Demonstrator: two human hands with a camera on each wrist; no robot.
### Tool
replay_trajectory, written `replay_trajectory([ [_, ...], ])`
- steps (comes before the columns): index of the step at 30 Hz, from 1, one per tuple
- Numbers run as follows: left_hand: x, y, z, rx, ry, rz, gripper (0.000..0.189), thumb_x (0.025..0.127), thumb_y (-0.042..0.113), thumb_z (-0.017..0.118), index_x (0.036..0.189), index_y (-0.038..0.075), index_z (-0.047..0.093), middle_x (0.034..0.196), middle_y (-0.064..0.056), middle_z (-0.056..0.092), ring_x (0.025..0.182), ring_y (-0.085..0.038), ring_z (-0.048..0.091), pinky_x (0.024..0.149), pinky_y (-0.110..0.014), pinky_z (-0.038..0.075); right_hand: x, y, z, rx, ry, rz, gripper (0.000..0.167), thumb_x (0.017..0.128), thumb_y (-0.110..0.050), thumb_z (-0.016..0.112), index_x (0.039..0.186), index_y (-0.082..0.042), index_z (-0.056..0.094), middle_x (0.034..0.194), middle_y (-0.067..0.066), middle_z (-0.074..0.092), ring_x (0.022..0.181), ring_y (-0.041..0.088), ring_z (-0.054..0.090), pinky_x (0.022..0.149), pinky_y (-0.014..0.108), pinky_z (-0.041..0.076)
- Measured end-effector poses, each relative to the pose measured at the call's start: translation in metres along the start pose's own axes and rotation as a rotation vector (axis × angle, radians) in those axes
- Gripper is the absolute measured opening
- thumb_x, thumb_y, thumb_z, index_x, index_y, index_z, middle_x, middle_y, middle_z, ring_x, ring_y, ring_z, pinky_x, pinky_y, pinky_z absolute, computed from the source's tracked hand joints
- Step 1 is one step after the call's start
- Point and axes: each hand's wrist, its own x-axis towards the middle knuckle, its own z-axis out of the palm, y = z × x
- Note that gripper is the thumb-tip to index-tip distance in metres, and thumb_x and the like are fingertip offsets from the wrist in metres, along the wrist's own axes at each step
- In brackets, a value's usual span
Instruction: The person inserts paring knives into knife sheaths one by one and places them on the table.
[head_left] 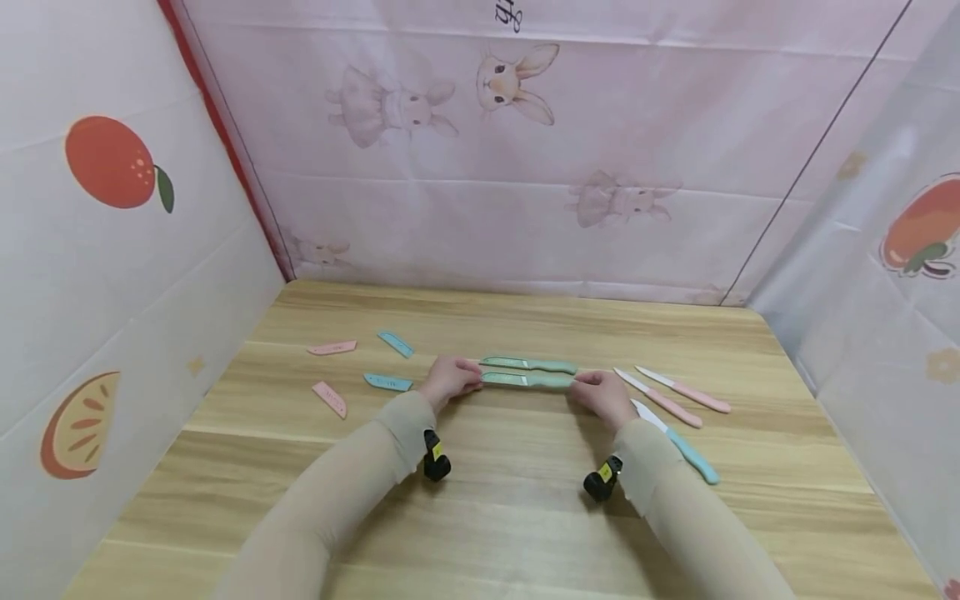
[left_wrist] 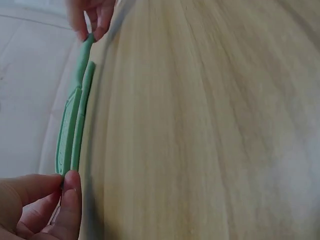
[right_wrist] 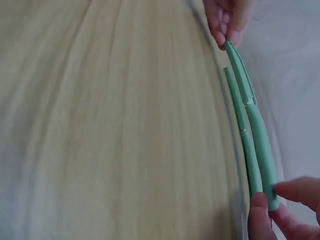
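Left pinch: left hand (head_left: 452, 380), thumb and fingers clamped on the tip of a green sheath (head_left: 504, 379).
Right pinch: right hand (head_left: 604, 397), fingertips closed on the handle butt of the same knife.
Nearer green knife (head_left: 551, 382): strung crosswise between the 2 pinches, sheathed end left, handle right; thin white strip where sheath meets handle. Cannot tell how far, if at all, it is off the table.
Farther green knife (head_left: 553, 366): just past the fingertips, roughly parallel, also sheathed, handle to the right; narrow gap from the first in the head view.
Blue sheaths: 2, left of the left fingers; the nearer blue sheath (head_left: 387, 382) just beside that hand, the farther blue sheath (head_left: 395, 343) beyond.
Pink sheaths: 2, farther left; the first (head_left: 332, 347) beyond finger level, the second (head_left: 330, 400) slightly nearer the person.
Pink knives (head_left: 697, 396): 2, right of the right fingers, bare white blades angled toward them.
Blue knife (head_left: 693, 457): just right of the right wrist, blade partly hidden by the sleeve (head_left: 651, 467).
Table (head_left: 517, 517): wood-grained, under everything.
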Motion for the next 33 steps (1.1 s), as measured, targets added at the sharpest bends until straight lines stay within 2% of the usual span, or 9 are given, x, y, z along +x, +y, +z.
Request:
replay_trajectory([
  [4, 0.003, -0.002, -0.001, 0.212, 0.037, 0.037, 0.015, 0.084, 0.003, 0.067, 0.098, -0.002, 0.068, 0.102, -0.013, 0.065, 0.082, -0.016, 0.061, 0.072, -0.025, 0.053, 0.003, -0.002, 0.001, -0.141, -0.005, -0.026, 0.033, 0.086, -0.014, 0.062, 0.113, 0.003, 0.06, 0.109, 0.018, 0.062, 0.095, 0.024, 0.057, 0.081, 0.034, 0.047],
  [6, 0.004, -0.002, 0.0, 0.313, 0.05, 0.056, 0.015, 0.082, 0.006, 0.07, 0.096, 0.001, 0.07, 0.105, -0.01, 0.065, 0.085, -0.017, 0.06, 0.071, -0.026, 0.051, 0.004, -0.003, 0.001, -0.157, -0.013, -0.029, 0.031, 0.084, -0.013, 0.063, 0.111, 0.002, 0.06, 0.108, 0.019, 0.061, 0.094, 0.026, 0.057, 0.08, 0.036, 0.047],
  [8, 0.005, -0.001, 0.0, 0.359, 0.054, 0.066, 0.015, 0.081, 0.007, 0.071, 0.095, 0.003, 0.07, 0.106, -0.009, 0.065, 0.086, -0.018, 0.059, 0.071, -0.027, 0.05, 0.005, -0.005, 0.0, -0.162, -0.019, -0.021, 0.029, 0.084, -0.012, 0.064, 0.109, 0.002, 0.059, 0.106, 0.019, 0.061, 0.092, 0.025, 0.057, 0.079, 0.035, 0.047],
  [15, 0.005, 0.008, 0.003, 0.427, 0.065, 0.072, 0.01, 0.08, 0.008, 0.071, 0.09, 0.004, 0.071, 0.093, -0.006, 0.066, 0.082, -0.017, 0.057, 0.072, -0.028, 0.048, 0.015, -0.004, 0.003, -0.142, -0.009, 0.003, 0.028, 0.083, -0.005, 0.064, 0.109, 0.004, 0.057, 0.1, 0.015, 0.059, 0.083, 0.02, 0.057, 0.074, 0.03, 0.051],
  [21, 0.006, 0.009, 0.004, 0.469, 0.082, 0.094, 0.009, 0.081, 0.009, 0.071, 0.089, 0.005, 0.071, 0.085, -0.004, 0.065, 0.08, -0.017, 0.056, 0.072, -0.028, 0.048, 0.021, -0.001, 0.004, -0.167, -0.018, -0.005, 0.027, 0.084, -0.005, 0.064, 0.109, 0.005, 0.056, 0.097, 0.014, 0.059, 0.076, 0.017, 0.057, 0.068, 0.027, 0.051],
  [29, 0.008, 0.005, 0.006, 0.45, 0.114, 0.1, 0.007, 0.082, 0.01, 0.071, 0.088, 0.005, 0.071, 0.086, -0.004, 0.064, 0.082, -0.018, 0.056, 0.074, -0.03, 0.048, 0.023, -0.001, 0.004, -0.185, -0.029, -0.011, 0.027, 0.085, -0.005, 0.063, 0.108, 0.005, 0.056, 0.094, 0.013, 0.059, 0.072, 0.015, 0.057, 0.067, 0.026, 0.051],
  [33, 0.008, 0.003, 0.003, 0.434, 0.098, 0.103, 0.009, 0.083, 0.011, 0.069, 0.089, 0.005, 0.069, 0.083, -0.004, 0.064, 0.078, -0.017, 0.056, 0.07, -0.028, 0.047, 0.023, 0.001, 0.003, -0.188, -0.036, -0.013, 0.031, 0.084, -0.007, 0.064, 0.111, 0.005, 0.055, 0.097, 0.014, 0.058, 0.074, 0.016, 0.058, 0.068, 0.026, 0.051],
])
